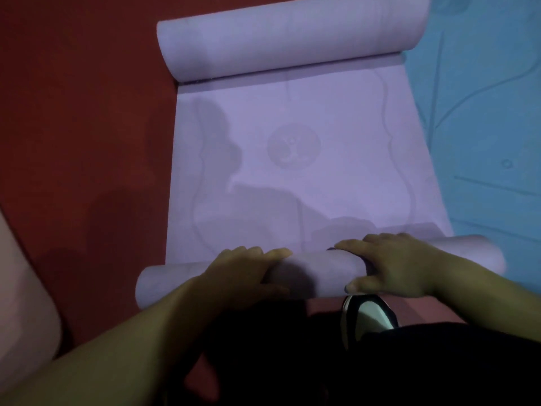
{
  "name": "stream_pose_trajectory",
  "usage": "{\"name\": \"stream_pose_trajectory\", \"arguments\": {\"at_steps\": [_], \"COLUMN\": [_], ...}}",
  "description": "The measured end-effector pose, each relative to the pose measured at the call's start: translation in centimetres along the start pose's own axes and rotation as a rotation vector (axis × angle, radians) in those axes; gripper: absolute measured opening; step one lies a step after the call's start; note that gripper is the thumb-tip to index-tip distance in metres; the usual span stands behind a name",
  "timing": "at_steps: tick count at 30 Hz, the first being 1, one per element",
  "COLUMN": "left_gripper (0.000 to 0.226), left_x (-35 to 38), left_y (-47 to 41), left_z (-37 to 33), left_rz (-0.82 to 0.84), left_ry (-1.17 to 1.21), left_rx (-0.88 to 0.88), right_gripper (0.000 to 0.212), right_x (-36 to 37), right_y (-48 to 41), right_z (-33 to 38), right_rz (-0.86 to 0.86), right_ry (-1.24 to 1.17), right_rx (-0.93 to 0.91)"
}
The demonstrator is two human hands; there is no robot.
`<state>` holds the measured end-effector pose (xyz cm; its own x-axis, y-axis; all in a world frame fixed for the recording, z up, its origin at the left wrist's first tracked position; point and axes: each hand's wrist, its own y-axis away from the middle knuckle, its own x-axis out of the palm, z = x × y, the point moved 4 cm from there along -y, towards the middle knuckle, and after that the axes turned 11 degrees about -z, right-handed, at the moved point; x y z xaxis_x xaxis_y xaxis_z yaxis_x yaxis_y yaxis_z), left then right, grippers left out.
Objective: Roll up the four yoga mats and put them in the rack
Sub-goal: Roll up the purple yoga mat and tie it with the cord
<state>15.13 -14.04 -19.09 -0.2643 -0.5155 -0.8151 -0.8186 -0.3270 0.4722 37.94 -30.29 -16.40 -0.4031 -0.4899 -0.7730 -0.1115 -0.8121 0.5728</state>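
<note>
Gripping the near rolled end of the lilac mat [295, 171] with both hands: left hand [246, 269] curled over the roll's top, right hand [392, 266] wrapped round it, fingers on top and thumb against the near side. Lying flat on the red surface [87, 112] in the middle, curling into a fatter roll at the far end. Meeting a blue mat [483, 127] along the right edge. Black-and-white shoe [369, 313] just behind the near roll.

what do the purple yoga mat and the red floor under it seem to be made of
The purple yoga mat: likely soft matte foam or rubber; it curls into smooth thick rolls and bears a faint pressed pattern, no shine. The red floor: flat, matte, perhaps carpet or another mat; too dim to tell.
</note>
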Motion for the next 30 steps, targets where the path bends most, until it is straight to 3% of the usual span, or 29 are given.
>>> {"name": "stream_pose_trajectory", "arguments": {"at_steps": [7,12,18,23,26,30], "left_gripper": [0.081,0.092,0.085,0.091,0.081,0.074], "left_x": [1.3,1.4,2.7,2.0,1.5,0.8], "left_y": [-0.5,0.2,1.0,0.3,-0.5,-1.3], "left_z": [0.2,-0.4,-1.0,-0.4,0.2,0.4], "left_rz": [0.043,-0.150,-0.430,-0.301,-0.177,-0.072], "left_ry": [0.028,-0.147,-0.224,-0.187,-0.129,-0.075], "left_rx": [-0.036,-0.040,-0.037,-0.088,-0.112,-0.123], "right_gripper": [0.093,0.100,0.098,0.100,0.099,0.099], "right_x": [4.0,3.3,2.9,2.7,3.3,3.4], "right_y": [1.4,0.1,-1.0,-0.5,0.9,0.7], "right_z": [1.2,0.4,-0.3,0.1,0.4,0.3], "right_rz": [-0.329,-0.200,-0.141,-0.218,-0.340,-0.367], "right_ry": [0.165,0.129,0.077,0.095,0.095,0.096], "right_rx": [0.093,0.107,0.102,0.176,0.328,0.321]}}
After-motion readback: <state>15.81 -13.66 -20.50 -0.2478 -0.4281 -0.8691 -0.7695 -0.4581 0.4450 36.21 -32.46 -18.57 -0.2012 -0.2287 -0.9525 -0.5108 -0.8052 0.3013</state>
